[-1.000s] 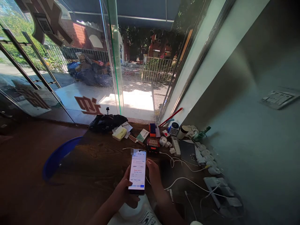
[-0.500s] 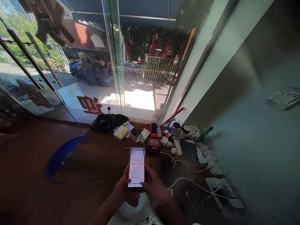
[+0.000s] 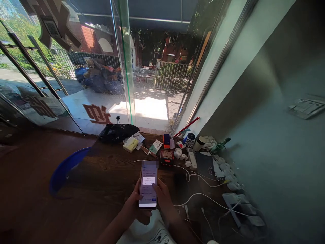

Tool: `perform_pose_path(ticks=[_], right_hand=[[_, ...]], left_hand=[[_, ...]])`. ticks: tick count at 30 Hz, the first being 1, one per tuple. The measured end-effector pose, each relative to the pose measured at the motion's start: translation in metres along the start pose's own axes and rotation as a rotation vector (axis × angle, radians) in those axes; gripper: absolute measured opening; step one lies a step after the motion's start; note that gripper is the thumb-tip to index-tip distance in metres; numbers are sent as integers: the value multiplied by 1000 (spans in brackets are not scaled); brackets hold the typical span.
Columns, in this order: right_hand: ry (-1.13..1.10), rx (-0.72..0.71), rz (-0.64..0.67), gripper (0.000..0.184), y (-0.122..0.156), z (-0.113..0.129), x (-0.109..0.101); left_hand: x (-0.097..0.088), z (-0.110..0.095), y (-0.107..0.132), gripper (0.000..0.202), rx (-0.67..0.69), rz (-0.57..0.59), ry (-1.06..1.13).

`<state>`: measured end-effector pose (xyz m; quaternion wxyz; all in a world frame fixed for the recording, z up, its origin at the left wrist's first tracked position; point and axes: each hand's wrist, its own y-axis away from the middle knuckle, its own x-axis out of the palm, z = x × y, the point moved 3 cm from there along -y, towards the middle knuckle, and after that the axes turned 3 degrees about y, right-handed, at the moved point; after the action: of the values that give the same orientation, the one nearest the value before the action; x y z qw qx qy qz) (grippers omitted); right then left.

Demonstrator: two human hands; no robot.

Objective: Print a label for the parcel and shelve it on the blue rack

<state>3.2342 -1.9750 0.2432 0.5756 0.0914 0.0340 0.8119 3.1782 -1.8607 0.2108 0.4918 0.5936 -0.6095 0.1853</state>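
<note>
Fingers of the left hand (image 3: 132, 203) curl round the left side of a slim rectangular smartphone (image 3: 147, 196), pinching it under the thumb; the right hand (image 3: 164, 195) has its thumb over the screen, but I cannot tell whether its other fingers grip. Beneath spreads a dark brown wooden table (image 3: 109, 179). On its far edge slumps a crumpled black plastic bag (image 3: 118, 133). The smartphone is above the table's near part, a white box on its dimmed screen. Just beyond lie a boxy red-and-black device (image 3: 167, 158) and a brown-handled metal knife (image 3: 145, 150).
</note>
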Motion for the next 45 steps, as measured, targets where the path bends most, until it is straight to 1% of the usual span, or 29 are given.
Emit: perform_pose_path(ticks=[3, 5, 8, 10, 12, 14, 16, 19, 24, 27, 29, 30, 32, 33, 35, 37, 39, 45], right_hand=[[4, 7, -8, 40, 0, -1, 2], [9, -9, -11, 47, 0, -2, 3], [107, -137, -84, 61, 3, -4, -1], [248, -259, -148, 65, 8, -7, -5], [418, -382, -171, 62, 13, -7, -7], [581, -494, -151, 57, 18, -3, -7], [699, -558, -137, 52, 20, 2, -7], [793, -591, -145, 48, 19, 11, -5], [892, -663, -186, 46, 14, 25, -3], [927, -691, -168, 43, 14, 27, -2], [893, -668, -171, 45, 12, 24, -2], [839, -644, -185, 48, 11, 22, -3], [631, -545, -218, 57, 6, 15, -5], [487, -467, -223, 61, 3, 11, -6], [209, -264, -201, 61, -4, 4, -6], [43, -94, -160, 55, -9, 0, -4], [-10, -14, -119, 47, -12, 0, -2], [-84, 36, -69, 36, -8, 2, 3]], left_hand=[[-3, 1, -3, 100, 29, -40, 21], [-3, 1, -2, 99, 27, -32, 27], [-3, 0, 3, 96, 17, -12, 29], [-2, -2, 6, 96, 17, 0, 31], [-1, -2, 7, 95, 7, -4, 24], [-1, -2, 6, 94, -5, -21, 12], [0, -2, 4, 95, 2, -36, 9], [1, -1, 2, 97, 24, -16, 15], [1, -1, 3, 93, 7, 2, -15], [0, -1, 3, 91, -3, 5, -25], [0, -1, 2, 92, -2, 3, -21], [0, -1, 2, 93, -1, 0, -17], [0, -1, 0, 95, -1, -8, -7], [-1, -2, 0, 96, -1, -10, -3], [0, -2, 0, 94, 0, -11, -5], [0, -3, 2, 92, 1, -9, -15], [0, -3, 2, 90, 3, -7, -20], [1, -3, 2, 93, -1, -32, 1]])
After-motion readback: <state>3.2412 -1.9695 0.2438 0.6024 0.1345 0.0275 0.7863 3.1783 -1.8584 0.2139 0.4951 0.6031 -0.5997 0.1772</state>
